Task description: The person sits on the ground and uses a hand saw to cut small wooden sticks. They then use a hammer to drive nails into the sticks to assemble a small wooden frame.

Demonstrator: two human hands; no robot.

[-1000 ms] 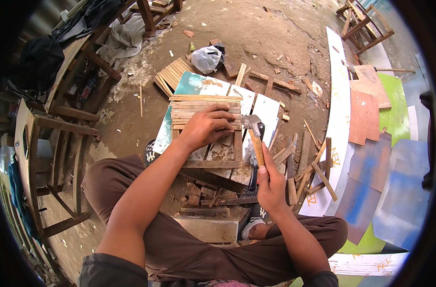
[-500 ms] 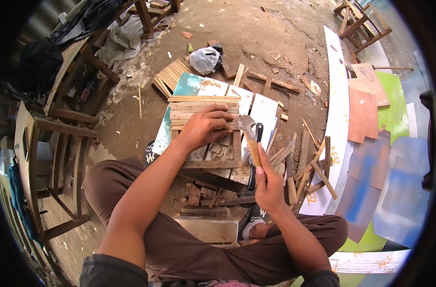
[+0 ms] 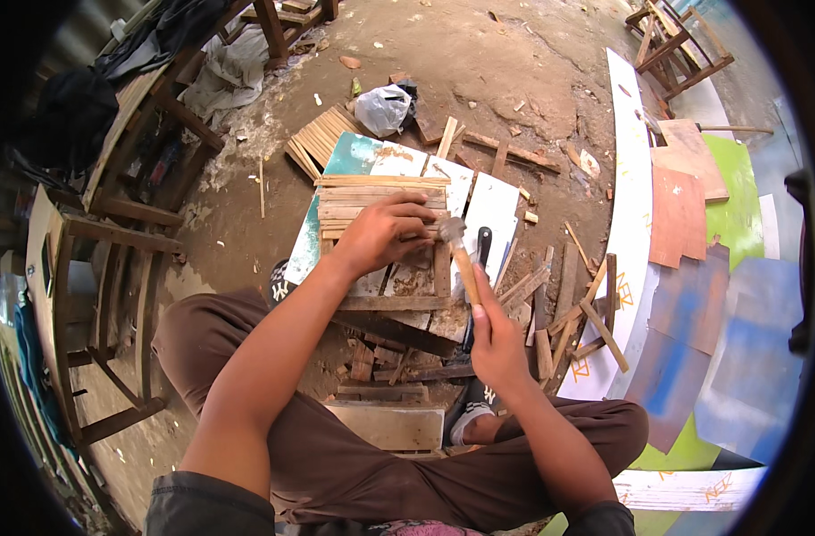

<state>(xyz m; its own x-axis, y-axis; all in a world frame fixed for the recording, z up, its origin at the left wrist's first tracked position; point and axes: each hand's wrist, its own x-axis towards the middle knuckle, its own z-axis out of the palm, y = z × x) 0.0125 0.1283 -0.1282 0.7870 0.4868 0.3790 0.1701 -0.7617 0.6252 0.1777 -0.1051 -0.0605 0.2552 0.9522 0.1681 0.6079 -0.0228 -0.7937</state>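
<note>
My right hand (image 3: pixel 497 335) grips the wooden handle of a hammer (image 3: pixel 461 259), whose metal head sits low, right beside my left fingers. My left hand (image 3: pixel 380 234) presses down on a small frame of thin wooden slats (image 3: pixel 371 198) nailed side by side. The frame lies on a white and teal painted board (image 3: pixel 492 201) on the dirt ground between my knees. A dark-handled tool (image 3: pixel 484 246) lies on the board just right of the hammer.
Loose wood strips (image 3: pixel 568 304) are scattered to the right, beside a long white plank (image 3: pixel 631 179) and coloured panels (image 3: pixel 720 268). A stack of slats (image 3: pixel 322 138) and a plastic bag (image 3: pixel 382 109) lie beyond. Wooden chair frames (image 3: pixel 104 268) stand at left.
The hammer head has come down and to the left, from above the board's right side toward my left fingers on the slats. My left hand has stayed put.
</note>
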